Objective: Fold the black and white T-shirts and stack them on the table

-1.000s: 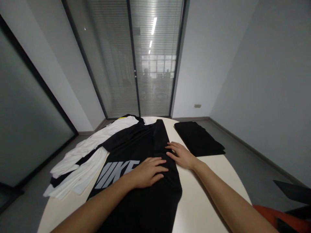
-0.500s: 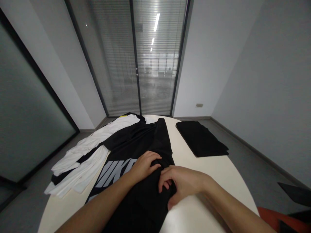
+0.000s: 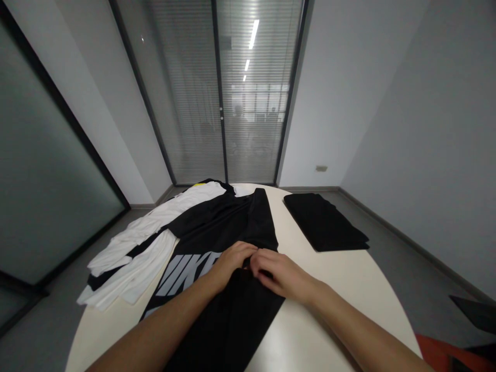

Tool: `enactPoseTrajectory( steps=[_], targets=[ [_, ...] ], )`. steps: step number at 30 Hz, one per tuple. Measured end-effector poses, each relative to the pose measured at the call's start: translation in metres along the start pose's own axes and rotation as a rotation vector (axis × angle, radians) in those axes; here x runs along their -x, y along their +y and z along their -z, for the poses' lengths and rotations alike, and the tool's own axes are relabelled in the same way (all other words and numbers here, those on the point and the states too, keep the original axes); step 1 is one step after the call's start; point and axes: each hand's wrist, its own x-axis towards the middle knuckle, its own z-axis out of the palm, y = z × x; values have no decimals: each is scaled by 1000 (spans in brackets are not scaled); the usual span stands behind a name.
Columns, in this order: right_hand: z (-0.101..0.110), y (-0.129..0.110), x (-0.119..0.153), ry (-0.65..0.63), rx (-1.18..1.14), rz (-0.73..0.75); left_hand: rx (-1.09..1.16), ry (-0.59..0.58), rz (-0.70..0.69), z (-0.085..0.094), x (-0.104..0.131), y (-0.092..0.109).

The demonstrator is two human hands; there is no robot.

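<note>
Shirt (image 3: 220, 219) is touched by left hand (image 3: 231, 262) and curled right hand (image 3: 282, 274); pinching cannot be told. Right of shirt, folded cloth (image 3: 324, 222) is seen.

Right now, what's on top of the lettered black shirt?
The left hand and right hand, close together. The left arm hides some pale lettering on the shirt; cloth beneath the hands cannot be seen.

You wear the single camera on your head, looking from above the near side of the table (image 3: 349, 274), forward and down across it, close to your left hand (image 3: 234, 258) and right hand (image 3: 282, 274) over it, and wide enough to include the glass partition (image 3: 256, 139) beyond it
</note>
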Motion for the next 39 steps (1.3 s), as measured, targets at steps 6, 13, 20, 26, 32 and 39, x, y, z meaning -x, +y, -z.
enactPoseTrajectory(
  steps=[6, 13, 20, 26, 32, 39],
  targets=[
    [-9, -18, -4, -165, 311, 145, 104, 13, 64, -2, -1, -10],
    [-14, -30, -8, -220, 588, 138, 250, 53, 158, 8, -1, -2],
    [-12, -30, -10, -239, 601, 153, 446, 88, 239, 15, -5, 11],
    [-24, -33, -13, -294, 653, 103, 589, 169, 285, 15, -7, 8],
    [-34, -34, -18, -315, 721, -40, 605, 191, 315, 16, -6, 9],
    [-21, -40, -18, -327, 587, -48, 669, 191, 334, 15, -4, 8]
  ],
)
